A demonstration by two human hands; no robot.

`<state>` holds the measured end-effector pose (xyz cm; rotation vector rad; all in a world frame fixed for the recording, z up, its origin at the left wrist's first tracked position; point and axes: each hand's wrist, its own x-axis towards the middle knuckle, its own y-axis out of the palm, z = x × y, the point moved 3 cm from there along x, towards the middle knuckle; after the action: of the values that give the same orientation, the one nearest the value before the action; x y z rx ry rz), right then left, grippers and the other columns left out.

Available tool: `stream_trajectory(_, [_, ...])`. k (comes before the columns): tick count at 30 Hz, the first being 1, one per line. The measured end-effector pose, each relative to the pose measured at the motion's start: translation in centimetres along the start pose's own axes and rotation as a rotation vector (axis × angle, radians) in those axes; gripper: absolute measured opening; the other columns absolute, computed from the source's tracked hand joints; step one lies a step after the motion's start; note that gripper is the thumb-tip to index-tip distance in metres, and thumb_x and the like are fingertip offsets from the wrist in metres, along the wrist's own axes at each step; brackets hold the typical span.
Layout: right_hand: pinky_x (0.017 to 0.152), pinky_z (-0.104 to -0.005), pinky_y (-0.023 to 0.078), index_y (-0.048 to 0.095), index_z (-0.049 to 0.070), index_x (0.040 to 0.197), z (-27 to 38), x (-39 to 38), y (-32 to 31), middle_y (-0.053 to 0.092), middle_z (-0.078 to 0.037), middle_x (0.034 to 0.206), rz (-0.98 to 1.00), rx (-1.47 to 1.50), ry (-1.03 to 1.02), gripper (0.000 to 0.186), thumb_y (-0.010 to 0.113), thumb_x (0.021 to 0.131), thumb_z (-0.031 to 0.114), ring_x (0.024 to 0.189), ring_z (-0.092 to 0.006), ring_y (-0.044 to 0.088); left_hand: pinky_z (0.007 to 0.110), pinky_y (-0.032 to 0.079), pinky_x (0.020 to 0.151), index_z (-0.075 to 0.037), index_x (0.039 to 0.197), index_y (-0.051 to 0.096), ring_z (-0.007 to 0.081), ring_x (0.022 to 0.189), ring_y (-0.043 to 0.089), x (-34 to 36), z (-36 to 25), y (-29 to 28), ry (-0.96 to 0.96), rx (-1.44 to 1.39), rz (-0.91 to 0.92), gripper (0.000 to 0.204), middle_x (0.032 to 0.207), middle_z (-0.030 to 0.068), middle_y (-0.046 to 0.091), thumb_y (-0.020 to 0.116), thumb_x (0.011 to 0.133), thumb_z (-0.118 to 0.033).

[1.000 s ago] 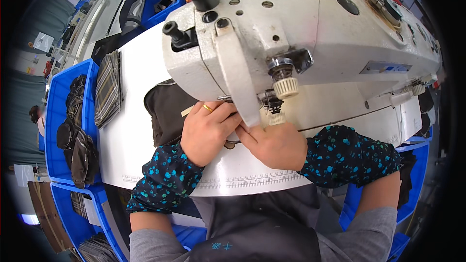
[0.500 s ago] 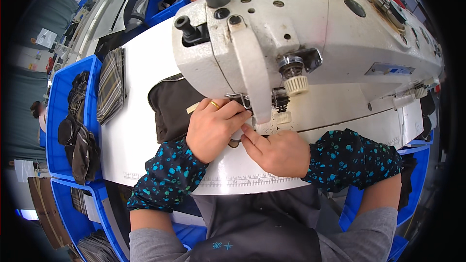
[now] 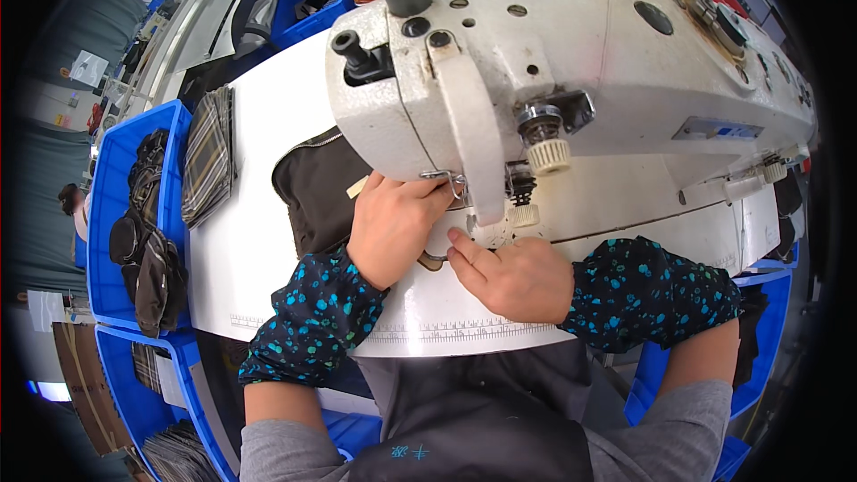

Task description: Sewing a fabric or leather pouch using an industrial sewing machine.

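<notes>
nearest the viewer, the right hand (image 3: 518, 277) lies flat on the white machine table (image 3: 268, 286), fingers nearly together, index fingertip (image 3: 457, 236) pressing beside a small dark curved piece (image 3: 435, 261) just before the needle area. the left hand (image 3: 393, 223) is curled, fingers closed down at the presser foot, its heel on the black fabric piece (image 3: 317, 187); whether it pinches anything is hidden by the machine head. the fabric, lying left of the needle with a zipper (image 3: 308, 145) along its far edge, looks light, soft and limp: best steered by flat finger pressure near the seam, not lifted. beyond rises the white industrial sewing machine (image 3: 571, 62); at far left, blue bins (image 3: 134, 214) hold a stack of plaid pieces (image 3: 207, 156) and dark ones.
</notes>
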<state>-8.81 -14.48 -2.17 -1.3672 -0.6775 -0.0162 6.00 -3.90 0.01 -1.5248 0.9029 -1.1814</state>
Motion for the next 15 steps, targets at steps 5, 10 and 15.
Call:
stream_trajectory(5, [0.043,-0.0310,0.051,0.069,-0.004,0.107,-0.2,-0.1,0.2,0.069,-0.028,0.119,-0.020,0.043,-0.021,0.030,0.062,0.085,0.014,0.049,-0.0166,0.064,0.037,0.051,0.083,-0.013,0.113,0.076,0.0244,0.093,0.069,0.0,0.4,-0.1,-0.030,-0.013,0.117,0.033,0.103,0.0023,0.074,0.062,0.084,-0.012])
stream_trajectory(10, [0.045,-0.0304,0.050,0.070,-0.002,0.101,-0.5,0.1,0.3,0.072,-0.022,0.111,-0.069,0.027,-0.031,0.025,0.065,0.082,0.014,0.053,-0.0156,0.064,0.041,0.054,0.077,-0.010,0.116,0.074,0.0299,0.089,0.069,0.0,1.5,-2.0,0.007,-0.078,0.188,0.035,0.098,0.0084,0.071,0.061,0.083,-0.007])
stream_trajectory(15, [0.046,-0.0282,0.048,0.071,0.002,0.096,-0.5,0.7,-0.7,0.071,-0.011,0.099,-0.214,-0.060,-0.038,0.023,0.068,0.078,0.015,0.055,-0.0130,0.059,0.039,0.054,0.068,-0.001,0.119,0.067,0.0300,0.075,0.067,0.3,1.0,-3.0,-0.024,-0.729,0.281,0.029,0.090,0.0175,0.067,0.063,0.090,0.003])
